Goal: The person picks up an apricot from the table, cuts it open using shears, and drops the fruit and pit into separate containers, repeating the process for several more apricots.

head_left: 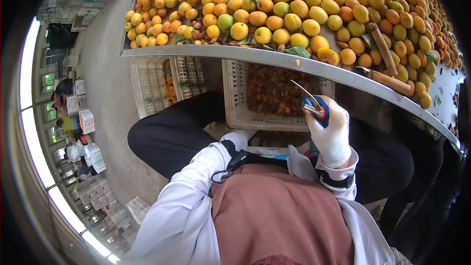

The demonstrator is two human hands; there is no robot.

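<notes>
My right hand [329, 130], in a white glove with blue-coated fingers, is closed around a curved-bladed knife [300, 88]. Its thin metal blade points up and left, just below the table's metal edge [274, 59]. Behind the blade, under the table, a white plastic crate [236, 88] holds a heap of small brownish-orange pieces [272, 91]. My left hand [238, 138], also in a white glove, is low by my lap near that crate's front corner; its fingers are hidden. Many yellow, orange and greenish apricots [293, 22] cover the table above, and one cut apricot [327, 56] lies by the edge.
Two wooden-handled tools [383, 49] lie among the apricots at the right. More white crates [152, 86] stand under the table to the left. Along the far left, people [66, 88] are among stacked crates [95, 189] near windows. A grey floor [103, 103] runs between.
</notes>
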